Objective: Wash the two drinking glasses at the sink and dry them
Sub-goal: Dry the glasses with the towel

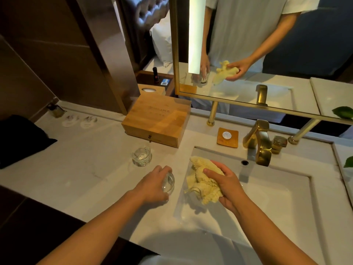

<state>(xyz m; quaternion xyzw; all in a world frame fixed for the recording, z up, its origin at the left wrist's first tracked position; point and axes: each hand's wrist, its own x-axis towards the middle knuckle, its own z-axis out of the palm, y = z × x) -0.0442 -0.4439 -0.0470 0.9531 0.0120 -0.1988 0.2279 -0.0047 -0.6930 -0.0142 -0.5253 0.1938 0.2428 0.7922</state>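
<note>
My left hand point(154, 183) grips a clear drinking glass point(169, 183) from above, just left of the sink's edge, low over the counter. My right hand point(227, 185) holds a crumpled pale yellow cloth point(202, 178) over the left side of the white sink basin point(277, 197). A second clear glass point(141, 156) stands upright on the marble counter, a little behind and left of my left hand. The gold faucet point(262, 144) rises behind the basin; no water runs from it.
A wooden box point(158, 119) sits on the counter behind the standing glass. A wooden coaster with a small round item point(227, 136) lies left of the faucet. A black cloth point(21, 140) lies at far left. The mirror point(248, 54) hangs above.
</note>
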